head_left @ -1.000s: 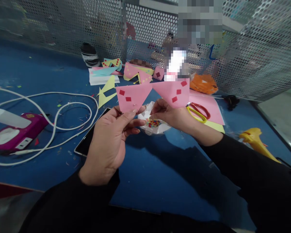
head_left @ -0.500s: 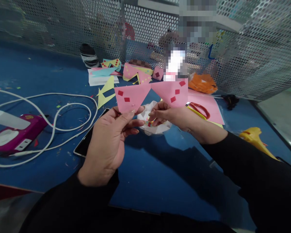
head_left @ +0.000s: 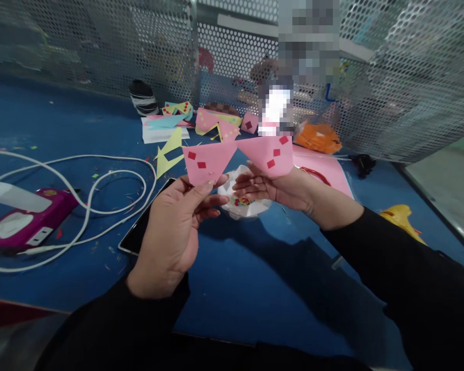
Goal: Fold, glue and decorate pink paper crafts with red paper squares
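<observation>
My left hand (head_left: 174, 226) pinches the left half of a folded pink paper piece (head_left: 212, 154) between thumb and fingers. The piece has two wings that meet at a narrow middle, with small red diamonds on both. Behind and below the right wing, my right hand (head_left: 276, 190) is turned palm up with its fingers stretched out and apart. I cannot tell whether a tiny scrap sticks to its fingertips. Those fingers hover over a white paper bowl (head_left: 249, 208) with small coloured paper bits in it.
A phone (head_left: 133, 234) lies by my left wrist. Further left are a purple power strip (head_left: 34, 219) and a looping white cable (head_left: 88, 201). Cut paper (head_left: 168, 154), pink sheets (head_left: 332, 170), red-handled scissors (head_left: 315, 174), an orange bundle (head_left: 317, 138) and a yellow glue gun (head_left: 400, 216) lie around.
My right hand has gone from closed fingers reaching into the bowl to stretched-out fingers with the palm turned up. My left hand keeps the pink paper in nearly the same place.
</observation>
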`<move>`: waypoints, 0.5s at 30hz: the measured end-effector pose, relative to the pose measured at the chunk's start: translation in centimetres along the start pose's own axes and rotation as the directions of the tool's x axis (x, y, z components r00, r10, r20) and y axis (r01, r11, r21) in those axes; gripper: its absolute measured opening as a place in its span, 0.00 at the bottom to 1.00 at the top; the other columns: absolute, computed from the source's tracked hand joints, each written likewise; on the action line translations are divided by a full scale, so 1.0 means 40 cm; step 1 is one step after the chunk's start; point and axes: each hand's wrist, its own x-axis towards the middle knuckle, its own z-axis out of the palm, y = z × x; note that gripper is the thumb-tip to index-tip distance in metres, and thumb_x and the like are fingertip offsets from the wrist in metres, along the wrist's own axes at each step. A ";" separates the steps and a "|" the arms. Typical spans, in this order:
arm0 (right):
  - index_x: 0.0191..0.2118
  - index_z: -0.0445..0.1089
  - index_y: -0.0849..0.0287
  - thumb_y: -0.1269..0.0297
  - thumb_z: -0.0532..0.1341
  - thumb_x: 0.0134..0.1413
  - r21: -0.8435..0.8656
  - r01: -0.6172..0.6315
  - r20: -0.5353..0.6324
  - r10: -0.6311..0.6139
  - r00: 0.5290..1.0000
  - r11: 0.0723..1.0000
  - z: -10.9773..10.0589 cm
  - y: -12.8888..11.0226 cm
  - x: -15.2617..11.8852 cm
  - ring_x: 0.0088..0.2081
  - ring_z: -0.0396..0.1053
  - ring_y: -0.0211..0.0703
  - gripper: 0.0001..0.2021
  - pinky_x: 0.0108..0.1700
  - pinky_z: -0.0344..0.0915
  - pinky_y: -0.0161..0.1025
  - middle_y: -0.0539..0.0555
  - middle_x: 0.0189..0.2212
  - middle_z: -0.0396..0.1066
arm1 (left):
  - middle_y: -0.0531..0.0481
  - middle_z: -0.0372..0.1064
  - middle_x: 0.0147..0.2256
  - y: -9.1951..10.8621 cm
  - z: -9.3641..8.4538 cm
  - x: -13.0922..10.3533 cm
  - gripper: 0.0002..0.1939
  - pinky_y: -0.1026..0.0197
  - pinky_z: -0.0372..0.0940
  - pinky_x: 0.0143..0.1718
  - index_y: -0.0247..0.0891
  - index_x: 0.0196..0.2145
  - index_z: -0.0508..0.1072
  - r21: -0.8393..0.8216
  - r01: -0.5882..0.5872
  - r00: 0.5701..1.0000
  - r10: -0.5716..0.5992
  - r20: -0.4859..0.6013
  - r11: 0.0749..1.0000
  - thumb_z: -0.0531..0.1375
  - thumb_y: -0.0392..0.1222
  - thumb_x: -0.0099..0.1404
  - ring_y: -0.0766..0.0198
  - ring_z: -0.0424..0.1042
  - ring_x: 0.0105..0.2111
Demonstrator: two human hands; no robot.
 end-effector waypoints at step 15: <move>0.32 0.77 0.58 0.73 0.60 0.57 -0.954 0.300 0.281 -0.361 0.889 -0.005 0.005 0.027 0.007 0.31 0.65 0.36 0.08 0.31 0.54 0.38 0.53 0.36 0.73 | 0.54 0.80 0.37 0.000 0.003 -0.004 0.09 0.74 0.67 0.24 0.38 0.40 0.78 0.014 0.015 1.000 -0.015 -0.012 1.000 0.68 0.36 0.60 0.73 0.74 0.25</move>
